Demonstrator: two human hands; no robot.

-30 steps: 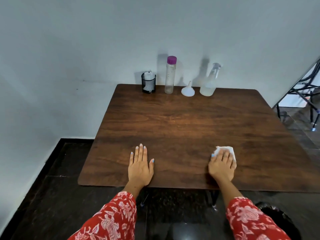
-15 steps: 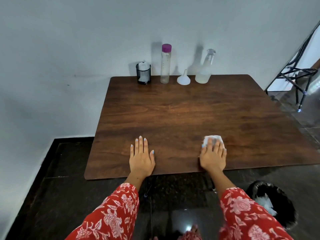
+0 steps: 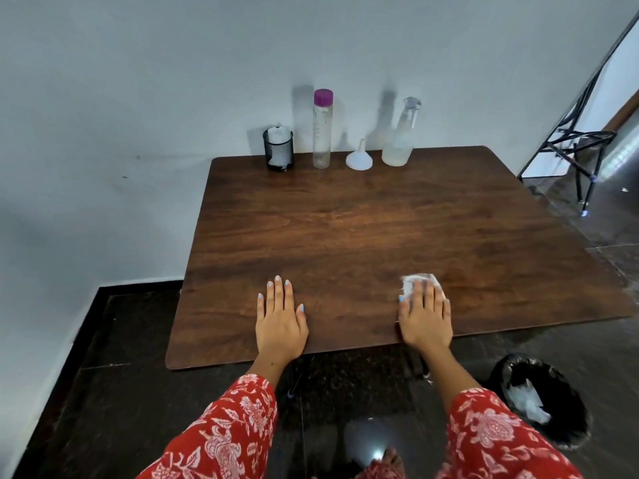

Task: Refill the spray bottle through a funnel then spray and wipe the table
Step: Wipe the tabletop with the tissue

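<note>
White wall stood behind the brown wooden table (image 3: 380, 229). Our left hand (image 3: 280, 321) lay flat on the wood, fingers straight, holding nothing. Our right hand (image 3: 426, 318) lay flat too, fingers straight, pressing down on a white wipe (image 3: 411, 284) near the front edge. The wipe looked soft, thin and light, so we thought it would slide easily and bunch up. We thought the best hold was a flat palm on top, or a pinch at its far side.

By the wall stood the spray bottle (image 3: 400, 138), the funnel (image 3: 359, 159), a tall bottle (image 3: 322, 131) with a purple cap, and a black mesh cup (image 3: 278, 150). They were well apart from our hands. The middle of the table had lots of room for wiping. A black bin (image 3: 567, 402) sat on the floor near the front right corner, so pushing too far could drop the wipe off the edge.
</note>
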